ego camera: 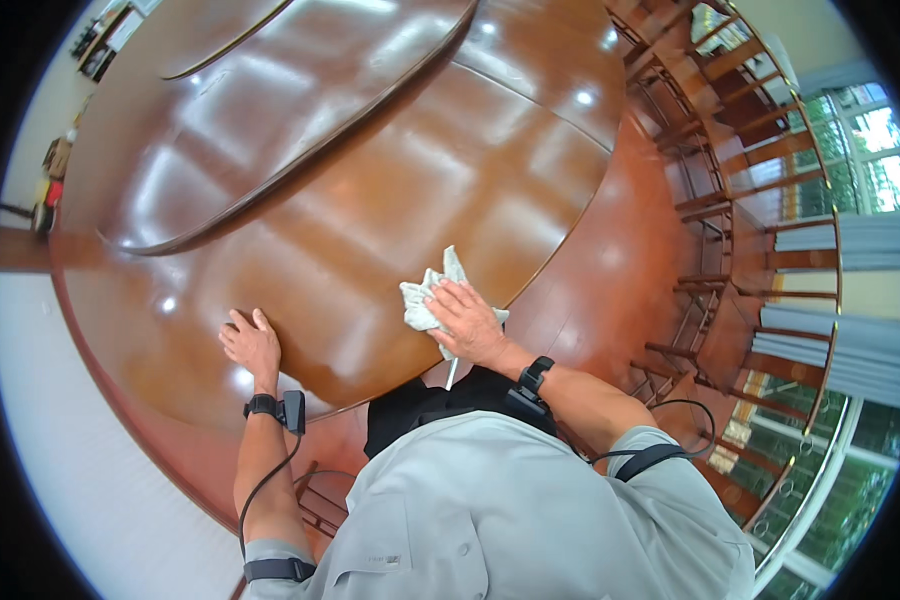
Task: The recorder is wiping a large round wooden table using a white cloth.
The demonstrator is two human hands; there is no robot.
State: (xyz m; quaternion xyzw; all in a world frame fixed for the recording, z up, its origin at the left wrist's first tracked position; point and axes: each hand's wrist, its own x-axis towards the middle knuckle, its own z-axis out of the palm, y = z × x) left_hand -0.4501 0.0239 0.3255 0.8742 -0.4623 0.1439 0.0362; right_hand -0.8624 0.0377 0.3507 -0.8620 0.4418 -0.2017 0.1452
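Under the palm of my right hand (466, 322) lies a crumpled pale cloth (418, 306), close to the near edge of a glossy brown wooden table (390, 195). The fingers rest over the cloth, and part of it sticks out beyond the fingertips. My left hand (253, 346) is set down on the tabletop to the left, with its fingers somewhat spread and nothing in it. A raised round tier with a dark curved rim (315, 159) stands on the table beyond both hands.
Wooden chairs (787, 259) line the right side, before windows (870, 161) and blue-grey curtains (817, 360). Reddish floor (622, 247) runs between chairs and table. A white wall (67, 420) rises at left. Cables run along both my arms.
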